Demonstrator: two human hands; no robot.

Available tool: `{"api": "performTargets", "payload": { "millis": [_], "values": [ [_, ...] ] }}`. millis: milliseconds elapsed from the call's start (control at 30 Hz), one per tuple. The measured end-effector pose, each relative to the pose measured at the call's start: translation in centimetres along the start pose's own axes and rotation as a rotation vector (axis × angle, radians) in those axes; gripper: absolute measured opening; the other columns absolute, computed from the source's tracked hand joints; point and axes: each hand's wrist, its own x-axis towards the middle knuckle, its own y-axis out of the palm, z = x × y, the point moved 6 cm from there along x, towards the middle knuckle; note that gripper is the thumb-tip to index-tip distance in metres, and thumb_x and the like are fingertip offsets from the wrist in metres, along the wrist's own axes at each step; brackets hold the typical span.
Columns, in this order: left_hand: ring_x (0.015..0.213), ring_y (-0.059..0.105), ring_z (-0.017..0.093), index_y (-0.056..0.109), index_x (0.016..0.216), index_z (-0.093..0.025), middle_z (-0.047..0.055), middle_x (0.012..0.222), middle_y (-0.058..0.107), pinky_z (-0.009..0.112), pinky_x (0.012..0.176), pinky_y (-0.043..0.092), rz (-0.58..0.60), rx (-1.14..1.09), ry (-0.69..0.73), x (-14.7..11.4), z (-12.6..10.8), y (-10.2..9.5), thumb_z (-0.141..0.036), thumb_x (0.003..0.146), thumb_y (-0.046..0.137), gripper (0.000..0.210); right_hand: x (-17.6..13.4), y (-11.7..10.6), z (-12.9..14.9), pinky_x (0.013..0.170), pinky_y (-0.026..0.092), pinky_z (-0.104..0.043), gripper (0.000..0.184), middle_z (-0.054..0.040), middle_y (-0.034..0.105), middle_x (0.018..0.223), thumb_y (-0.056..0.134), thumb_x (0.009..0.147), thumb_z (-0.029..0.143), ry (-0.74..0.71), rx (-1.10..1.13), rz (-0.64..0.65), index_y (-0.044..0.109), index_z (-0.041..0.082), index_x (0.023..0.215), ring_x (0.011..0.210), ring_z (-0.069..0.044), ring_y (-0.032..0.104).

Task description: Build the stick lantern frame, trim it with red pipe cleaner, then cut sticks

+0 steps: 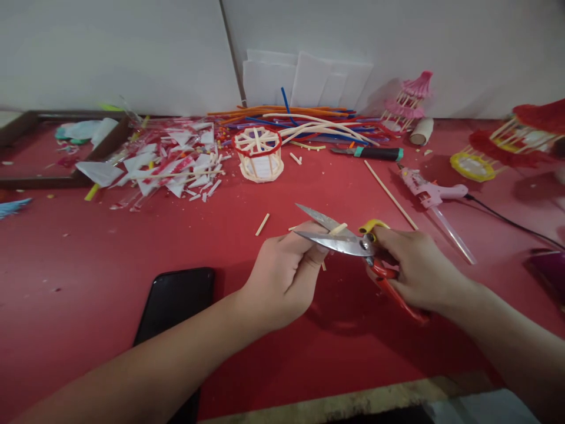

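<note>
My left hand (286, 271) pinches a short pale wooden stick (339, 229), whose end pokes out between the blades of a pair of scissors (339, 242). Red and yellow handles of the scissors are wrapped by my right hand (419, 265), and the blades stand apart around the stick. A cut piece of stick (262, 224) lies on the red table to the left of the blades. Beyond my hands stands a small round cage of sticks (259, 154) with a red rim. One long stick (391, 194) lies behind my right hand.
A black phone (176, 303) lies beside my left forearm. To the right are a pink glue gun (430, 188) with its cord and a cutter (368, 153). Scraps (172, 159), colored pipe cleaners (309, 121) and stick models (410, 100) line the back.
</note>
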Motion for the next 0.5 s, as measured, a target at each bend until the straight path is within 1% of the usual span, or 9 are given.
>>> {"api": "performTargets", "payload": {
  "millis": [67, 167, 267, 367, 433, 500],
  "values": [
    [0.062, 0.056, 0.01, 0.054, 0.077, -0.019, -0.001, 0.072, 0.059, 0.022, 0.059, 0.045, 0.002, -0.075, -0.024, 0.1, 0.3, 0.1, -0.016, 0.095, 0.042, 0.022, 0.1, 0.0, -0.2, 0.049, 0.029, -0.024, 0.013, 0.0035, 0.046, 0.058, 0.05, 0.078, 0.024, 0.004, -0.041, -0.018, 0.038, 0.024, 0.075, 0.048, -0.012, 0.038],
    [0.062, 0.052, 0.01, 0.048, 0.07, -0.019, 0.0, 0.072, 0.057, 0.022, 0.057, 0.042, 0.026, -0.155, -0.059, 0.4, 0.7, 0.1, -0.014, 0.093, 0.044, 0.024, 0.3, 0.1, -0.6, 0.051, 0.03, -0.025, 0.012, 0.0025, 0.048, 0.062, 0.05, 0.078, 0.026, 0.016, -0.081, -0.024, 0.038, 0.024, 0.076, 0.05, -0.013, 0.041],
    [0.061, 0.048, 0.01, 0.05, 0.07, -0.018, 0.0, 0.069, 0.053, 0.023, 0.055, 0.039, 0.068, -0.246, -0.11, 0.6, 1.2, 0.2, -0.017, 0.093, 0.045, 0.024, 0.3, 0.3, -0.7, 0.052, 0.03, -0.026, 0.013, 0.0022, 0.049, 0.063, 0.051, 0.078, 0.026, 0.023, -0.093, -0.002, 0.038, 0.024, 0.078, 0.051, -0.014, 0.043],
    [0.056, 0.043, 0.009, 0.05, 0.07, -0.018, -0.002, 0.063, 0.048, 0.022, 0.052, 0.037, 0.146, -0.361, -0.17, 0.5, 1.6, 0.6, -0.023, 0.093, 0.049, 0.024, 0.2, 0.2, -1.0, 0.054, 0.032, -0.027, 0.014, -0.0001, 0.053, 0.069, 0.052, 0.077, 0.026, 0.021, -0.112, 0.017, 0.038, 0.024, 0.08, 0.055, -0.016, 0.047],
    [0.052, 0.04, 0.008, 0.051, 0.07, -0.018, -0.004, 0.058, 0.046, 0.022, 0.05, 0.035, 0.201, -0.457, -0.248, 0.4, 2.0, 1.1, -0.025, 0.09, 0.054, 0.022, 0.1, 0.1, -1.1, 0.056, 0.033, -0.028, 0.014, -0.0015, 0.054, 0.072, 0.051, 0.075, 0.025, 0.005, -0.134, 0.018, 0.038, 0.024, 0.08, 0.059, -0.017, 0.048],
    [0.048, 0.036, 0.007, 0.05, 0.069, -0.018, -0.006, 0.055, 0.042, 0.021, 0.047, 0.031, 0.244, -0.589, -0.365, 0.1, 2.3, 1.7, -0.03, 0.086, 0.06, 0.023, 0.1, -0.1, -1.1, 0.056, 0.032, -0.028, 0.015, -0.0017, 0.053, 0.072, 0.051, 0.074, 0.023, -0.02, -0.145, 0.007, 0.037, 0.024, 0.079, 0.06, -0.017, 0.048]
  ]
}}
